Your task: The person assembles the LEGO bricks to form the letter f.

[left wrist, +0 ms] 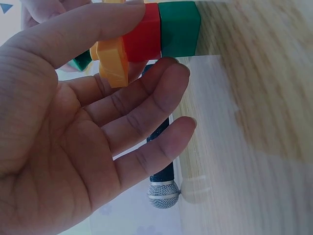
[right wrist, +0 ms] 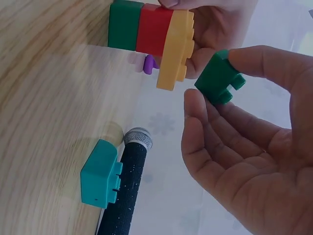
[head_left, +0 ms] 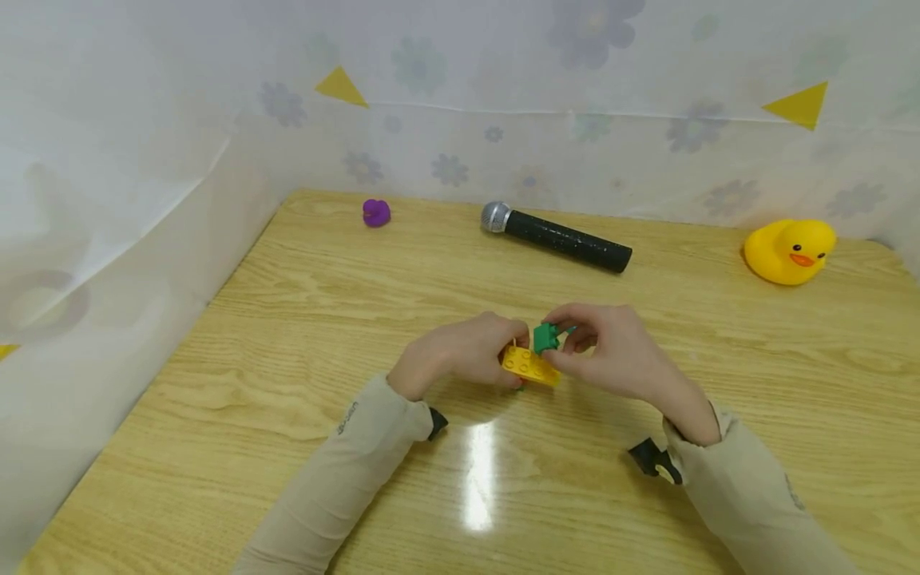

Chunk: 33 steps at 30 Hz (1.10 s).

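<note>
My left hand [head_left: 467, 347] grips a small stack of toy building bricks between thumb and fingers. A green brick [left wrist: 180, 29] forms its base, a red brick [left wrist: 143, 34] sits in the middle, and a wider yellow brick [right wrist: 172, 51] with studs tops it. In the right wrist view the yellow brick overhangs the red one. Thumb and fingertips of my right hand [head_left: 611, 351] pinch a separate small green brick [right wrist: 217, 78], tilted, its studs facing the palm. This brick is close over the yellow brick's studs in the head view.
A teal brick [right wrist: 100, 176] stands on the wooden table [head_left: 345, 319], mostly hidden behind my right hand in the head view. Farther back lie a black microphone [head_left: 568, 239], a small purple duck [head_left: 377, 213] and a large yellow duck [head_left: 779, 254]. Flower-patterned sheets [head_left: 446, 144] hang behind.
</note>
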### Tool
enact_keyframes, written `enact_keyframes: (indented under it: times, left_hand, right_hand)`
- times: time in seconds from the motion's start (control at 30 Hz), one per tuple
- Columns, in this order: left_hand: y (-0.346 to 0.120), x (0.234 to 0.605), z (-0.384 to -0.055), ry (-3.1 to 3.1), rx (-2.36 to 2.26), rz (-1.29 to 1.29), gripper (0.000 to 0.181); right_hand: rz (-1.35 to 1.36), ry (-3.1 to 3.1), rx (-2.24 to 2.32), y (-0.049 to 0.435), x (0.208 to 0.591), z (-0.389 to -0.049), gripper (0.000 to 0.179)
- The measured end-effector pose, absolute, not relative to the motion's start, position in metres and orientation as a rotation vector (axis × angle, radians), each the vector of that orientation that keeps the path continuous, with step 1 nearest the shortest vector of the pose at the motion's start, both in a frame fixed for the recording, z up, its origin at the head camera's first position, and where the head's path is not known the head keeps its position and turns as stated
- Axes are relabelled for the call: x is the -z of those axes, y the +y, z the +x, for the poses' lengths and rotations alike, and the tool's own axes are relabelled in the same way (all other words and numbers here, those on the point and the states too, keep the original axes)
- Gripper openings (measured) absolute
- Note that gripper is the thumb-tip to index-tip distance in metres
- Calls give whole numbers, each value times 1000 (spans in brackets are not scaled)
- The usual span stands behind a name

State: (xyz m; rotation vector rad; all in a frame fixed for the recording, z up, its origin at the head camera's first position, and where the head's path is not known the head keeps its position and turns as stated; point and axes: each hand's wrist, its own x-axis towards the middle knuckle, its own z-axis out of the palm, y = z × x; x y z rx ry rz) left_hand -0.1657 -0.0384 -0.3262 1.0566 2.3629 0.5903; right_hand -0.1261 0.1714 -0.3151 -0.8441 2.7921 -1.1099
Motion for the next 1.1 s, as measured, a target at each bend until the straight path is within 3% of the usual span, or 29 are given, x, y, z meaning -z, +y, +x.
enact_keyframes:
  times: [1.1]
  left_hand:
    - [-37,328,-166,2341,-598,1027,25]
  right_hand:
    - [-1087,2862,1037,155,333,-122,29]
